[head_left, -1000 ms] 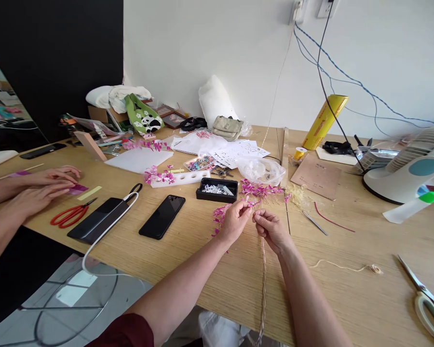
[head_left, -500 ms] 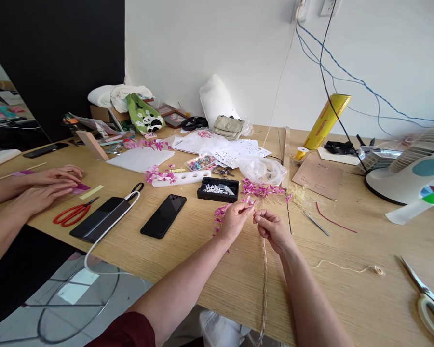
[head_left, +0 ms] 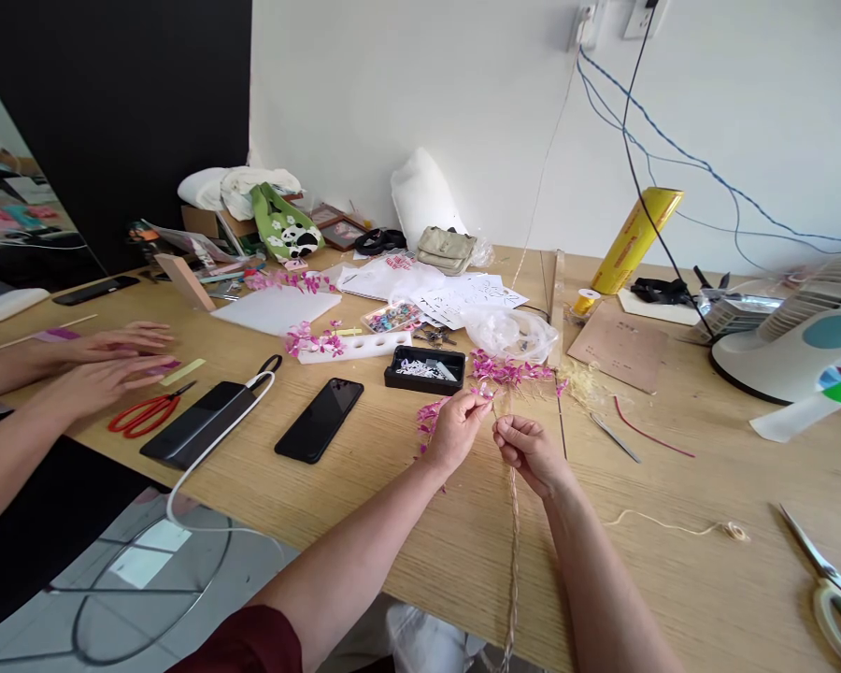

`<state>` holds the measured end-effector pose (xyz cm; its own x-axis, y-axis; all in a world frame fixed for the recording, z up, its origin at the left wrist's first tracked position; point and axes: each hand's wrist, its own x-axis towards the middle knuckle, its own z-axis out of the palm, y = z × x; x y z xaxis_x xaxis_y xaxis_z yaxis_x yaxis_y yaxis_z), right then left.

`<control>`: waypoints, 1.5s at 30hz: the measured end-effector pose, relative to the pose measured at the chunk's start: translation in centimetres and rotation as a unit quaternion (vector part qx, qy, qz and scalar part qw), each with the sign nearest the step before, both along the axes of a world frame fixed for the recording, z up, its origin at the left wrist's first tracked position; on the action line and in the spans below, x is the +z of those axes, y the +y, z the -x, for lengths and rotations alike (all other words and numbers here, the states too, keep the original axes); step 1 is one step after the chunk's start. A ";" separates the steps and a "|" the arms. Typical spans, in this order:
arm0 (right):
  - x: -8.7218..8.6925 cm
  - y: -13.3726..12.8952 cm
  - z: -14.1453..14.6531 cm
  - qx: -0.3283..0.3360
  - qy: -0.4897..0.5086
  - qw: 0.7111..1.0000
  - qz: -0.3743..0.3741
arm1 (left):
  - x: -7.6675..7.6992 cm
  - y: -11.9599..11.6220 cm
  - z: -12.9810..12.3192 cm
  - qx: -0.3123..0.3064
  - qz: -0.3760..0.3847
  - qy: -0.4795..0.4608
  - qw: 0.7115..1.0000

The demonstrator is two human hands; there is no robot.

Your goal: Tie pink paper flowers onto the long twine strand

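Observation:
My left hand [head_left: 455,432] is closed in a pinch at a small pink flower sprig [head_left: 484,391], with petals showing at its fingertips. Close by on the right, my right hand [head_left: 531,452] also pinches, its fingers curled; whatever thin thing lies between them is too small to make out. A braided straw-coloured cord [head_left: 514,561] runs from under my right hand down over the table's front edge. More pink flowers [head_left: 431,419] lie partly hidden behind my left hand, and another flower cluster [head_left: 508,367] lies just beyond both hands.
A black box of small white pieces [head_left: 424,368] and a phone [head_left: 319,420] are left of my hands. Large scissors [head_left: 823,570], tweezers [head_left: 615,437] and a fan [head_left: 805,327] are to the right. A co-worker's hands [head_left: 105,369] rest near red-handled scissors [head_left: 150,413].
My hands have drawn very slightly apart, still pinching. The co-worker's fingers have lifted and spread a little. The whole view has shifted slightly.

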<state>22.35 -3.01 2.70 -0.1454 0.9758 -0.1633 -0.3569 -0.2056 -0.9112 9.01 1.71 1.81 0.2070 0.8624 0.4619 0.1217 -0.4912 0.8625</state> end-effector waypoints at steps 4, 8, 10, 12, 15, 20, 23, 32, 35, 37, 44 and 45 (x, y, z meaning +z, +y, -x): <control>0.0 -0.1 -0.3 0.006 0.053 0.999 0.010 | 0.3 -0.1 0.0 -0.002 -0.017 0.023 1.000; -0.1 -0.1 -0.2 -0.007 0.039 0.999 0.010 | 0.4 -0.3 -0.1 0.000 -0.021 0.043 0.999; -0.1 -0.1 0.0 -0.006 0.011 1.000 0.000 | 0.5 -0.4 -0.1 -0.002 -0.022 0.048 0.999; -0.1 0.0 0.2 -0.006 -0.006 1.000 -0.011 | 0.5 -0.5 -0.1 -0.014 -0.021 0.052 0.998; -0.2 0.0 0.2 -0.028 -0.015 0.999 -0.027 | 0.6 -0.7 -0.1 -0.034 -0.016 0.060 0.997; -0.5 0.2 0.1 -0.069 -0.038 0.996 -0.042 | 0.5 -0.8 -0.1 -0.031 -0.017 0.065 0.997; -0.7 0.3 0.2 -0.071 -0.011 0.997 -0.031 | 0.6 -0.9 -0.2 -0.016 -0.023 0.063 0.998; -1.1 0.5 0.5 -0.109 0.052 0.993 -0.018 | 0.8 -1.5 -0.4 0.004 -0.051 0.054 0.997; -1.0 0.5 0.5 -0.118 0.041 0.992 -0.019 | 0.9 -1.7 -0.4 0.004 -0.049 0.049 0.998; -0.8 0.4 0.6 -0.110 0.028 0.993 -0.019 | 1.0 -1.7 -0.4 0.001 -0.034 0.034 0.999; -0.2 0.2 0.9 -0.098 0.023 0.995 -0.015 | 1.0 -1.4 -0.4 -0.040 0.106 -0.045 0.993; -0.1 0.2 0.9 -0.096 0.021 0.995 -0.016 | 1.0 -1.3 -0.4 -0.038 0.103 -0.042 0.993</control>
